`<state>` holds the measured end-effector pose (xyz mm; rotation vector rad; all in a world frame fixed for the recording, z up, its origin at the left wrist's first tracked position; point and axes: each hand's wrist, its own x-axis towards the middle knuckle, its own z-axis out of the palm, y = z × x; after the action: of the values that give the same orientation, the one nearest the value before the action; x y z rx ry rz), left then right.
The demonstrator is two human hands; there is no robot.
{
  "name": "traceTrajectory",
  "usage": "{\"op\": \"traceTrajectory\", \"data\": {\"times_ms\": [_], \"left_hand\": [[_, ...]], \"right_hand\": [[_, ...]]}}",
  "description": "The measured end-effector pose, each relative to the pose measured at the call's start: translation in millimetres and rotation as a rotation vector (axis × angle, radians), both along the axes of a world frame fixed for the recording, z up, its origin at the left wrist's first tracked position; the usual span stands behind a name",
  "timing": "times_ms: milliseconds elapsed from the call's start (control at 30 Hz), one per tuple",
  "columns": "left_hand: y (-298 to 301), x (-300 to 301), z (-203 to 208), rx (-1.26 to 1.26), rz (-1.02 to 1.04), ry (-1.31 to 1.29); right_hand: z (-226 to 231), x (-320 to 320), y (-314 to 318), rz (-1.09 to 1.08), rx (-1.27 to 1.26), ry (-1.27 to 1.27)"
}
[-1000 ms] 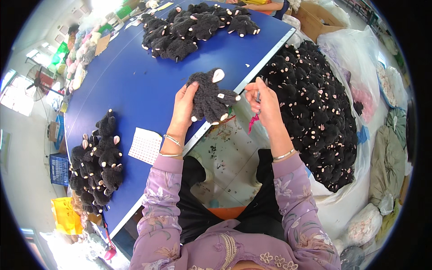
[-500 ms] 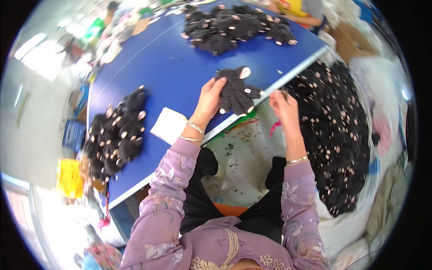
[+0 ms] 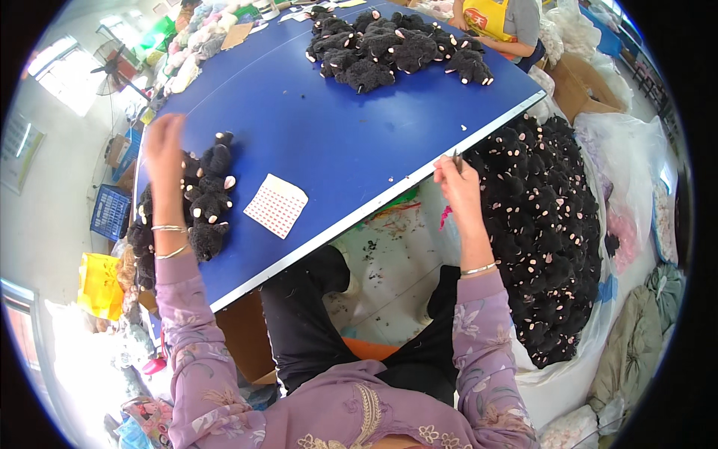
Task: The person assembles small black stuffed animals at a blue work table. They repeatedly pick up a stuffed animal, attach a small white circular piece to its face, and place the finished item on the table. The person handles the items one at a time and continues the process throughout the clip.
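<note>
My left hand [image 3: 164, 146], blurred by motion, is raised over the far end of the left pile of black plush toys [image 3: 209, 202]. Its fingers look stretched out, and no toy shows in them. Just off the table's front edge, my right hand [image 3: 460, 187] is closed around a small dark metal tool [image 3: 458, 159]; only its tip shows, so its exact kind is unclear. A bright pink strand [image 3: 446, 217] hangs beside that hand. Between my hands, a white sheet with rows of small red marks [image 3: 277, 206] lies on the blue table [image 3: 336, 157].
A larger heap of black plush toys [image 3: 389, 49] covers the table's far side, near a person in a yellow apron [image 3: 490, 19]. At my right, a big white plastic bag [image 3: 606, 277] holds many more toys. A blue crate [image 3: 112, 212] and yellow bag [image 3: 101, 284] stand left of the table.
My left hand has swung left from the table's front edge to the left pile, and the black plush toy it held is no longer in it. My right hand has moved slightly, and its tool now shows.
</note>
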<state>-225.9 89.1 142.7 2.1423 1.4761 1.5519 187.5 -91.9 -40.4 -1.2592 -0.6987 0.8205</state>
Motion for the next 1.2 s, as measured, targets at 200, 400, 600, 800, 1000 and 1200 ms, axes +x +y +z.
{"op": "traceTrajectory", "data": {"times_ms": [200,400,600,800,1000,1200], "left_hand": [[21,164,-89,-0.211,-0.418,0.165],[82,262,-146,-0.092,-0.174,0.446],[98,300,-150,-0.191,-0.149,0.535],[39,278,-134,-0.561,-0.750,-0.015],[-58,241,-124,-0.932,-0.946,-0.455],[-64,234,-146,-1.018,-0.926,-0.612]], "right_hand": [[6,-7,2,0.006,-0.041,-0.035],[9,-7,4,0.009,-0.049,-0.073],[3,-6,4,0.023,-0.039,-0.091],[12,-2,1,-0.052,0.072,0.022],[28,-7,-9,0.163,0.183,0.228],[46,-25,-17,0.350,0.125,0.139]]}}
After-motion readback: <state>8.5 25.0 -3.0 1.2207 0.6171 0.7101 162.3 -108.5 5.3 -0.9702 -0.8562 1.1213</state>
